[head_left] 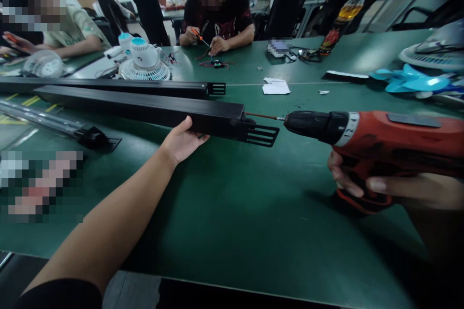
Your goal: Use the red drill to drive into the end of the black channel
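Note:
My left hand (184, 141) is closed around a long black rectangular bar (145, 108), thumb on its near side and fingers underneath. A flat slotted bracket (266, 135) sticks out from the bar's right end. In my right hand (348, 178) is a red and black power drill (395, 135), gripped by its handle and pointing left. Its long thin bit (263, 116) reaches the end of the bar above the bracket; whether the tip is seated in a screw is hidden.
Behind lies a second black bar (163, 88); a third bar (54, 123) is at the left. White fan parts (143, 60), a paper scrap (276, 86), blue fan blades (416, 78) and a bottle (340, 24) stand on the green table (232, 231). Across it, a person (221, 19) holds a screwdriver.

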A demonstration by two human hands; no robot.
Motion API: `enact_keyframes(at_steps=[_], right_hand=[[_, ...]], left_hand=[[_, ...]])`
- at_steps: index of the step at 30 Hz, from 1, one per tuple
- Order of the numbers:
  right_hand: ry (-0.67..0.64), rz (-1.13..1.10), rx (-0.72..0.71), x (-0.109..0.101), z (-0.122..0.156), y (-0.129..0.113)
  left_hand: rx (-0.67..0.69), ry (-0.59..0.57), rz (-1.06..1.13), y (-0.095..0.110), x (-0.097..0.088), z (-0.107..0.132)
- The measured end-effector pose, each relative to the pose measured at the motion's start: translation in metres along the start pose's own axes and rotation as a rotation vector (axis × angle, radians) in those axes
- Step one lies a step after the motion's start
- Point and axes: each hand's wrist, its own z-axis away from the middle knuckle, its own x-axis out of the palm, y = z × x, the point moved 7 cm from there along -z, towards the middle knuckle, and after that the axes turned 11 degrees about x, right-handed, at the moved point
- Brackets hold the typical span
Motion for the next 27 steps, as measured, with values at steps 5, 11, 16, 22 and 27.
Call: enact_keyframes(at_steps=[5, 11, 16, 22, 27], right_hand=[[-0.060, -0.012, -0.005, 0.0042, -0.0016, -0.0009], [-0.121, 0.014, -0.023, 0.0078, -0.0021, -0.0010], [-0.107, 0.018, -0.026, 0.0042, -0.0011, 0.0005], [-0.093, 0.040, -0.019, 0.0026, -0.0009, 0.0016], [-0.073, 0.023, -0.017, 0.0016, -0.0002, 0.0030]], left_hand=[[-0.033, 0.010, 0.010, -0.0008, -0.0023, -0.0002], [-0.033, 0.014, 0.016, -0.0014, -0.0003, 0.0004], [-0.024, 0.015, 0.009, -0.0010, 0.0011, 0.0012], [-0.006, 0.036, -0.003, -0.0007, 0.0035, 0.0019], [0.013, 0.074, -0.024, 0.0000, 0.0027, 0.0013]])
